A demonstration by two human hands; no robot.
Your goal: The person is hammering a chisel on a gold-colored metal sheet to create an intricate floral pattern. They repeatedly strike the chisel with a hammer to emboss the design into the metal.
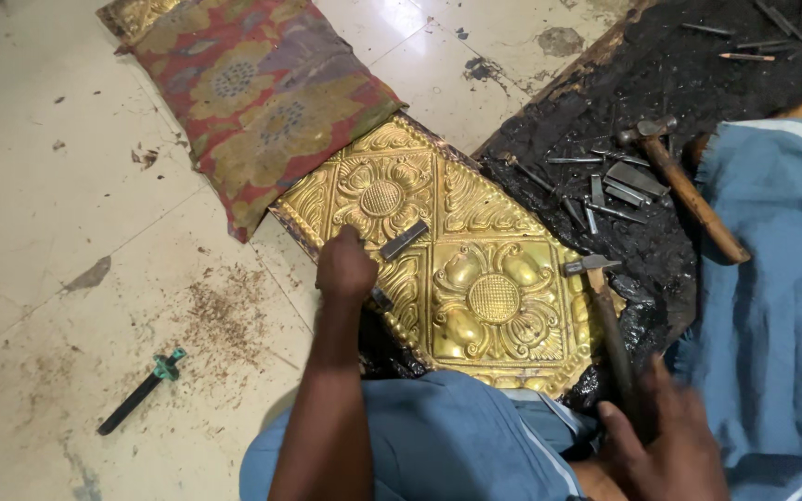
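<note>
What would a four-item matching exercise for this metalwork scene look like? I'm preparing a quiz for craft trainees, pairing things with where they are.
Things:
1. Hammer in the right hand
2. Spare hammer
3. Patterned cushion
4. Black-handled tool with green end

Places:
A. On the pale floor, left of the person's arm
B. Head over the gold embossed panel
C. Lying on the black pitch bed among loose punches
D. At the far end of the gold panel

Pairs: 1-B, 2-C, 3-D, 4-A

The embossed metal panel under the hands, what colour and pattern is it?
The embossed metal panel is gold with raised flower medallions, seen in the head view.
</note>
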